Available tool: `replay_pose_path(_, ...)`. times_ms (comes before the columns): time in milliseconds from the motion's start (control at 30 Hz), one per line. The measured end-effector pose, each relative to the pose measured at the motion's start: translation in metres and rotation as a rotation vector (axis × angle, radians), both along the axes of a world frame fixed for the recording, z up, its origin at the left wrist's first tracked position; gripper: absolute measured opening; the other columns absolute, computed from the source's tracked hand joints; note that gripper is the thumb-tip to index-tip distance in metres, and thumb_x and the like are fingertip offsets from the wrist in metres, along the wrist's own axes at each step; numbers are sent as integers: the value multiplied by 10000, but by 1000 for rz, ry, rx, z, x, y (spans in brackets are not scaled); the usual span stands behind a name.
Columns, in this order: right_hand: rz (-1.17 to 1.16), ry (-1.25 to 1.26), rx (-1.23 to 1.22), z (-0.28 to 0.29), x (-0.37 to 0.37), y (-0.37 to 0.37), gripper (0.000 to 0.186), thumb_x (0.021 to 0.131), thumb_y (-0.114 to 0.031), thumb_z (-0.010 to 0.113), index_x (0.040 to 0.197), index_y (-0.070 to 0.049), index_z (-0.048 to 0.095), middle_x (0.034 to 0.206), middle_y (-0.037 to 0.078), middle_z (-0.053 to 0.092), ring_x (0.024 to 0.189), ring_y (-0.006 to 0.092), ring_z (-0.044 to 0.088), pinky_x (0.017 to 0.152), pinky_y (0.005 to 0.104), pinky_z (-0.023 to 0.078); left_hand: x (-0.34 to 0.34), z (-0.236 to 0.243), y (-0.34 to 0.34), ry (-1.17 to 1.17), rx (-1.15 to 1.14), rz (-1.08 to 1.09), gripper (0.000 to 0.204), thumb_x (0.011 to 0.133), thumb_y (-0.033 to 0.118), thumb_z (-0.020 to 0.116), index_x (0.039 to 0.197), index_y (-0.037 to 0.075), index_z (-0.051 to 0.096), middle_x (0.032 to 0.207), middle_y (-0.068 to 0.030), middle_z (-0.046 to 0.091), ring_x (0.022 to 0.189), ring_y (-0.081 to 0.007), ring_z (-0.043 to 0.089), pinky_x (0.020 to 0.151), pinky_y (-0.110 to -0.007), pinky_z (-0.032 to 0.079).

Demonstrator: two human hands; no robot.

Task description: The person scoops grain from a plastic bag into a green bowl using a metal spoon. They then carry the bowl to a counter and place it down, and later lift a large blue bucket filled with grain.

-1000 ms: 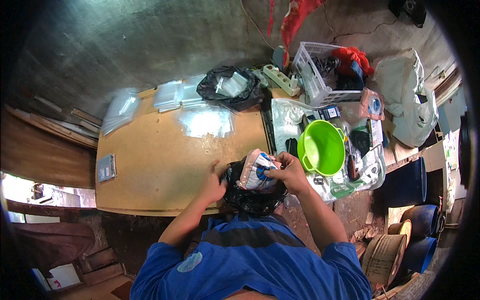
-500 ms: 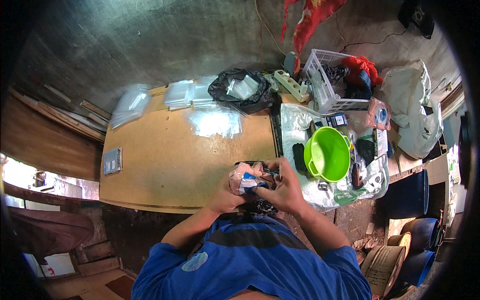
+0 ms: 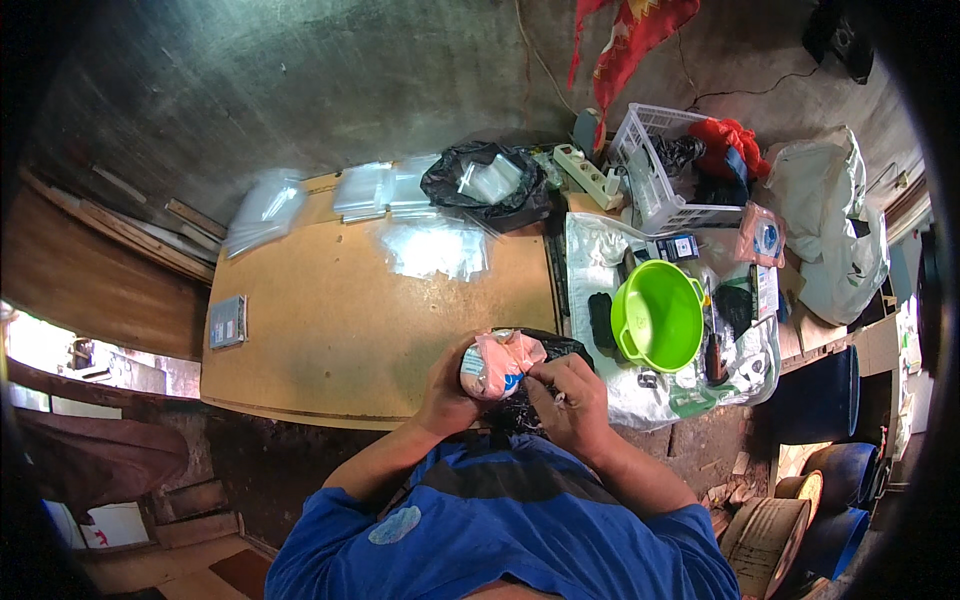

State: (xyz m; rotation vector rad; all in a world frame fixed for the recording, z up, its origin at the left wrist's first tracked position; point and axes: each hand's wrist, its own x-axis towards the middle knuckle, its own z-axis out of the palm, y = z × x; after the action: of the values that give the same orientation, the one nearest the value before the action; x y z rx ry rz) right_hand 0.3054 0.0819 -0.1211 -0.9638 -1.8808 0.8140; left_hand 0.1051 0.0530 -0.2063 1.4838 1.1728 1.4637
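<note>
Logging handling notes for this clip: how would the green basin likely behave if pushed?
The green basin looks like thin plastic, so it is probably light and slightly flexible. Its smooth sides may feel slippery. The creased sheet beneath might drag along.

A pink plastic packet (image 3: 503, 362) with blue print, which was wrinkled and bulging, was over a crumpled black plastic bag (image 3: 512, 411)

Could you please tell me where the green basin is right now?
In the head view, the green basin sits toward the right on the white plastic sheet, below the white crate and up and right of the right hand.
</note>
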Motion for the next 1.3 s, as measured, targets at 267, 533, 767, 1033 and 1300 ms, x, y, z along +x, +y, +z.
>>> replay_pose_path(267, 117, 367, -614, -5, 2, 9, 44, 950, -87, 590, 926, -51, 598, 795, 28, 604, 627, 136, 546, 527, 278, 426, -12, 5, -7, 157, -32, -12, 784, 780, 198, 875, 1403, 31, 430, 1353, -148, 575, 1215, -237, 583, 1031, -386, 471)
replay_pose_path(533, -34, 719, -1051, -13, 7, 40, 107, 1000, -154, 529, 908, -119, 490, 714, -12, 501, 525, 58, 372, 456, 219, 298, -19, 16, -18, -248, -147, -156, 798, 762, 110, 877, 1405, 37, 411, 1324, -100, 571, 1226, -228, 568, 1050, -378, 445)
replay_pose_path(767, -188, 115, -732, -90, -6, 44, 163, 952, -177, 588, 872, -36, 596, 707, 76, 589, 616, 183, 552, 578, 324, 425, -42, 21, -13, -397, -168, -40, 719, 787, 130, 850, 1385, 22, 465, 1258, -85, 617, 1165, -212, 600, 1003, -368, 480)
replay_pose_path(1033, 33, -364, -490, -92, -13, 41, 223, 844, -204, 697, 980, -29, 720, 957, 221, 696, 898, 378, 680, 807, 420, 522, -50, 24, -18, -366, -247, -195, 824, 754, 147, 891, 1444, 59, 448, 1357, -86, 575, 1235, -201, 563, 1040, -356, 463)
replay_pose_path(1300, 383, 287, -764, -9, 0, 49, 288, 975, -199, 660, 1203, -25, 679, 963, 54, 673, 956, 148, 659, 793, 294, 516, -41, 21, -24, -215, -383, -315, 876, 686, 76, 930, 1412, 41, 441, 1346, -78, 567, 1231, -185, 556, 1050, -361, 453)
